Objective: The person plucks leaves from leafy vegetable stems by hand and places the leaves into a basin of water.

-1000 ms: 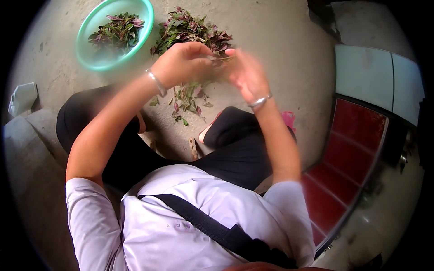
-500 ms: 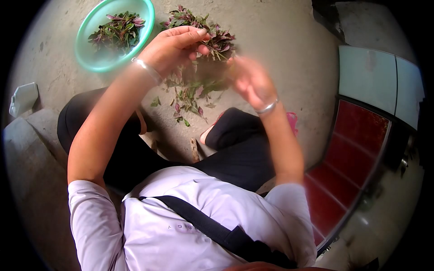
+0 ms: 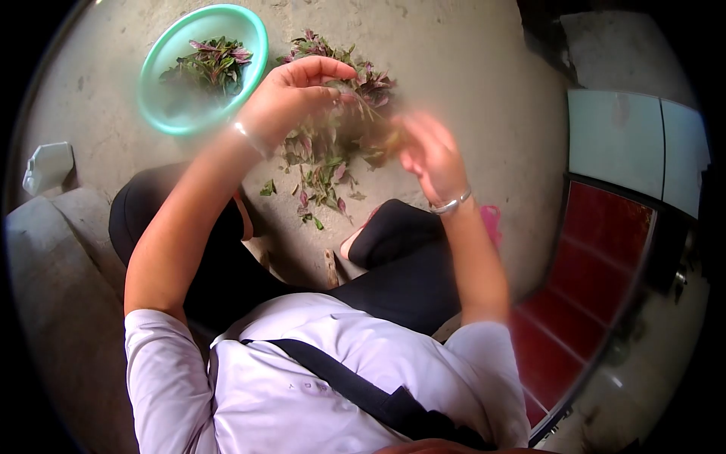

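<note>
Above a pile of red-green leafy greens (image 3: 324, 181) on the floor, my left hand (image 3: 287, 98) is closed in a pinch, with thumb and index finger around a leafy stem (image 3: 367, 110). To the right, my right hand (image 3: 435, 159) has its fingers drawn together at the stem's other end; motion blur smears the fingertips. More greens, purple and green, lie beyond my left hand, partly hidden by it. Beside that hand stands a mint-green basin (image 3: 144, 91) with a heap of leaves (image 3: 219, 64) inside.
A white plastic container (image 3: 50, 166) stands at the far left. On the right are a red-tiled side (image 3: 563, 295) and pale cabinet panels (image 3: 614, 136). Something pink (image 3: 491, 222) lies behind my right forearm. My bent legs (image 3: 393, 234) frame the near floor.
My right hand has turned a little and sits slightly lower, still near the stem's end. My left index finger is more extended. The whole view has shifted slightly down and right.
</note>
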The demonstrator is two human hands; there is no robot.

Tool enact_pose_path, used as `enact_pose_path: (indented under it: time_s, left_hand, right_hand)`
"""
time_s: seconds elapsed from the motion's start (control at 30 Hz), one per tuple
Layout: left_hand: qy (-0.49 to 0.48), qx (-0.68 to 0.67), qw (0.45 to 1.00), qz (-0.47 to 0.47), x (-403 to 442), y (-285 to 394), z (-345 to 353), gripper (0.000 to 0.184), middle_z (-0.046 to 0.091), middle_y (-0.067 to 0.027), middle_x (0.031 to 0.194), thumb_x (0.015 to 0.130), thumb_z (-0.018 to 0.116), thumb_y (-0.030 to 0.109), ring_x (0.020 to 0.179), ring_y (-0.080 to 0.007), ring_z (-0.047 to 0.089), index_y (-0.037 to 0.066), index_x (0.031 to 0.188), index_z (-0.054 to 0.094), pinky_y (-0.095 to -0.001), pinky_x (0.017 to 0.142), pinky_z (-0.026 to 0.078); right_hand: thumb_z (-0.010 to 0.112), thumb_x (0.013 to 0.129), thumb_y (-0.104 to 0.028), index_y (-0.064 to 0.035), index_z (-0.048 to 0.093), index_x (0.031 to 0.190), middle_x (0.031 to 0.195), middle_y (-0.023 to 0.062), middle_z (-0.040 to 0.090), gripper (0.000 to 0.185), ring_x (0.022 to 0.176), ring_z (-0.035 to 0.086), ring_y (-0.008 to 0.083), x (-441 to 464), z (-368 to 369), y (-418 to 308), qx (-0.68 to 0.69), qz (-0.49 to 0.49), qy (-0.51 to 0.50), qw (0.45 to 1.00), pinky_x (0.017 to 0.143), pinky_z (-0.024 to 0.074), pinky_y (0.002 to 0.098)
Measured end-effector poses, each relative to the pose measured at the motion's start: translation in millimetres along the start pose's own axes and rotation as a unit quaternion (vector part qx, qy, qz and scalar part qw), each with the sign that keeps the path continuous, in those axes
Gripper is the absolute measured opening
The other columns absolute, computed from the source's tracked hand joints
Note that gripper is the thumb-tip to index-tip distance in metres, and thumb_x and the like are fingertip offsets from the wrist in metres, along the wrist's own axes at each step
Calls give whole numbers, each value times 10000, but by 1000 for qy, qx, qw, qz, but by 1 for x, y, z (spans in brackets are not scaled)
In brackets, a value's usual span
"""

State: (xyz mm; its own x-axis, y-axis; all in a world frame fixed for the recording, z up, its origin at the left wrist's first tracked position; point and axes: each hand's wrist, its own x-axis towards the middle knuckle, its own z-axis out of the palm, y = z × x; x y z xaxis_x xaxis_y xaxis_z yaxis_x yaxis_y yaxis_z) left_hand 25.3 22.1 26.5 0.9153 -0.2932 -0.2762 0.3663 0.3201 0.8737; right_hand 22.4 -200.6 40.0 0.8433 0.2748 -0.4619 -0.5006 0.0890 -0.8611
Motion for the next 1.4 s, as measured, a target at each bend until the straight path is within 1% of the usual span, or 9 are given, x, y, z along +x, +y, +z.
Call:
enact_pose_path:
  time_s: [0.47, 0.67, 0.77, 0.87, 1.0, 1.13, 1.23, 1.33, 1.4]
  left_hand:
    - [35, 38, 999, 16, 2, 1, 1, 304, 574, 3, 944, 790, 548, 17, 767, -36, 519, 33, 1092, 520, -173, 627, 382]
    - [0, 147, 988, 52, 1, 1, 1, 256, 578, 29, 953, 802, 554, 44, 826, -55, 528, 57, 1057, 561, -189, 737, 411]
    - [-6, 223, 975, 18, 0, 2, 7, 213, 582, 14, 945, 803, 567, 70, 856, -75, 531, 62, 1016, 586, -206, 777, 417]
    - [-19, 351, 928, 122, 2, -7, 7, 186, 586, -23, 942, 786, 593, 93, 868, -103, 540, 63, 969, 605, -230, 774, 426]
    - [9, 491, 844, 215, 2, -18, 9, 163, 550, -51, 811, 746, 628, 107, 780, -187, 527, 84, 908, 631, -290, 704, 421]
    - [0, 531, 797, 288, 3, -19, 10, 136, 493, -59, 722, 715, 641, 99, 725, -194, 488, 74, 849, 625, -300, 659, 399]
    - [26, 553, 786, 277, -2, -13, 14, 89, 480, -62, 722, 720, 610, 102, 726, -186, 483, 63, 800, 608, -287, 652, 398]
    - [80, 478, 847, 218, 3, -18, 15, 133, 506, -73, 636, 695, 558, 154, 679, -206, 513, 58, 770, 610, -313, 643, 423]
    - [147, 360, 915, 106, 4, -16, 13, 144, 519, -64, 615, 710, 545, 169, 613, -162, 502, 47, 766, 600, -291, 581, 422]
  right_hand:
    - [528, 813, -114, -32, 570, 881, 663, -21, 524, 115, 469, 428, 25, 0, -9, 0, -43, -21, 3, 999, 385, 255, 144]
    - [516, 807, -94, -30, 570, 851, 648, -29, 499, 95, 502, 427, 30, -2, -6, -2, -102, -75, 13, 992, 441, 306, 157]
    - [510, 811, -87, -23, 572, 829, 640, -32, 491, 91, 515, 431, 32, -2, -5, -4, -138, -89, 9, 986, 474, 339, 167]
    - [511, 812, -87, -21, 572, 833, 639, -30, 493, 93, 516, 434, 34, -2, -3, -3, -149, -95, 7, 984, 481, 347, 168]
    - [518, 813, -87, -19, 571, 839, 642, -28, 499, 91, 518, 438, 34, -3, -1, -4, -134, -85, 2, 987, 482, 353, 169]
    - [553, 792, -178, -47, 566, 897, 726, -14, 531, 168, 563, 426, 44, -3, -3, 0, -133, -76, -9, 988, 494, 325, 158]
    - [570, 790, -182, -42, 564, 900, 741, -6, 547, 178, 561, 432, 44, -2, -4, 0, -132, -72, -9, 989, 494, 338, 159]
    - [538, 804, -82, -27, 558, 857, 656, -14, 522, 78, 497, 451, 39, 0, 1, 5, -56, -79, 20, 995, 455, 345, 154]
    - [522, 808, -82, -37, 550, 854, 677, 4, 537, 70, 510, 466, 66, 2, -7, 11, -41, -117, 24, 992, 458, 348, 176]
